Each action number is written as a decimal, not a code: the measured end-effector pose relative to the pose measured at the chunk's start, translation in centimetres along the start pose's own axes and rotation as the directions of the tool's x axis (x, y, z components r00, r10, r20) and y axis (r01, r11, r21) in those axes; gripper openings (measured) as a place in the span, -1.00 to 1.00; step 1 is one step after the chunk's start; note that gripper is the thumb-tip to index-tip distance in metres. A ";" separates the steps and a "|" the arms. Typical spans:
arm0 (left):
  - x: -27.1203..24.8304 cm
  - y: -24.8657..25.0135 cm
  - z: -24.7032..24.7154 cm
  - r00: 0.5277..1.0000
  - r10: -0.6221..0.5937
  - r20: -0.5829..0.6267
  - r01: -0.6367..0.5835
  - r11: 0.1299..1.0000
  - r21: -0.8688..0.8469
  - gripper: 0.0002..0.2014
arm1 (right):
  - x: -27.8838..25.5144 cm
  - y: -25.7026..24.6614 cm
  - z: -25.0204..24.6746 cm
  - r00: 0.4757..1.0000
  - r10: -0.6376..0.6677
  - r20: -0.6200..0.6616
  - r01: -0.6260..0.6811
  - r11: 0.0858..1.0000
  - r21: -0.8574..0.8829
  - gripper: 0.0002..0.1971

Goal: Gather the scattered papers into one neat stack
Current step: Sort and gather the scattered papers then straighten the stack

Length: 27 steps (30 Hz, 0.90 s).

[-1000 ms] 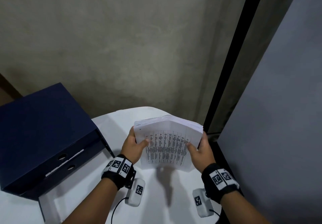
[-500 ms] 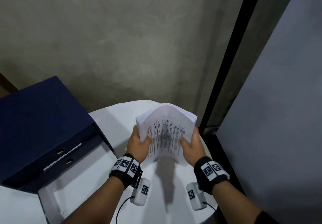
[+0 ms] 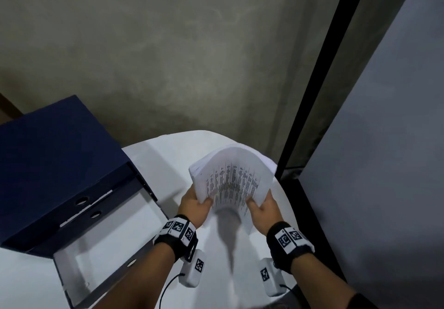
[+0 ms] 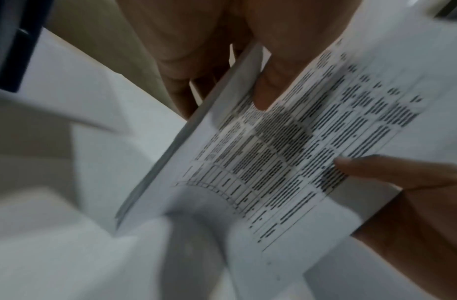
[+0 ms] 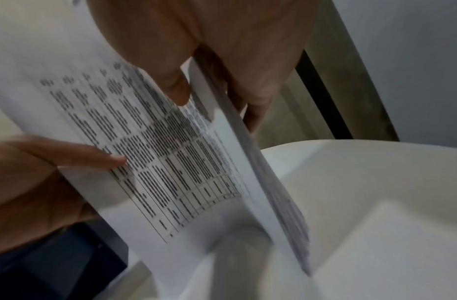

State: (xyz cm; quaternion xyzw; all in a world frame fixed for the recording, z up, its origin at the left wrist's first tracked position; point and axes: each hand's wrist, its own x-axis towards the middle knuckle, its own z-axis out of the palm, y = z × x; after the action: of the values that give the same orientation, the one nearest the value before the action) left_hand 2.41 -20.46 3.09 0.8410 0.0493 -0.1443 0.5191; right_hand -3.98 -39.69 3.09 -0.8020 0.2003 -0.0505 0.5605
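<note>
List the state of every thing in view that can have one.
Papers: gathered in one stack, bowed, held on edge over the table.
Left hand: grips the stack's left side.
Right hand: grips the stack's right side.
Blue box: on the table, front flap open.
Table: white, under the stack.

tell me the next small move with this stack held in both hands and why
Probably ease the squeeze so the paper stack flattens, then tap its lower edge on the white table. The left hand and right hand grip opposite sides, the sheets bow upward, and the right wrist view shows their edges fanned, not flush.
</note>
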 end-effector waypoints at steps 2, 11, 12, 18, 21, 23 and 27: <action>0.2 -0.6 0.1 1.000 -0.020 0.009 0.020 0.999 0.026 -0.65 | 0.1 0.5 -0.1 0.999 0.031 0.008 -0.031 0.999 -0.006 -0.56; 0.6 -0.3 -1.5 0.999 0.029 0.018 -0.029 0.999 -0.045 -0.59 | 0.4 -0.3 -2.2 0.994 -0.022 -0.105 0.035 0.992 0.123 -0.48; 0.6 0.0 -1.7 0.999 0.049 0.008 -0.048 0.997 -0.060 -0.60 | 0.5 -0.4 -2.4 0.992 -0.041 -0.121 0.058 0.989 0.138 -0.47; 0.3 -0.2 -1.2 0.999 0.035 0.042 -0.033 0.998 -0.048 -0.73 | 0.1 0.1 -1.5 0.996 -0.043 -0.072 0.049 0.994 0.093 -0.53; 0.1 -0.5 -0.6 1.000 -0.013 0.025 0.014 0.999 -0.052 -0.79 | -0.1 -0.3 -1.1 0.994 -0.052 -0.094 0.057 0.997 0.054 -0.60; 0.1 -0.4 -0.5 1.000 -0.013 0.017 0.014 0.999 -0.050 -0.73 | -0.1 -0.8 -1.2 0.989 -0.081 -0.127 0.084 0.996 0.019 -0.61; -0.3 -0.1 -1.1 0.998 0.060 0.035 -0.059 0.998 -0.032 -0.76 | 0.1 -2.3 -1.8 0.981 -0.122 -0.152 0.125 0.992 0.015 -0.69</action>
State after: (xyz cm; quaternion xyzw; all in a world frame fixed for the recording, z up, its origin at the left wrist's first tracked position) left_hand 2.33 -19.46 3.54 0.8312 0.0170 -0.1430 0.5369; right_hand -3.85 -40.69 5.84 -0.7998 0.1913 -0.1481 0.5493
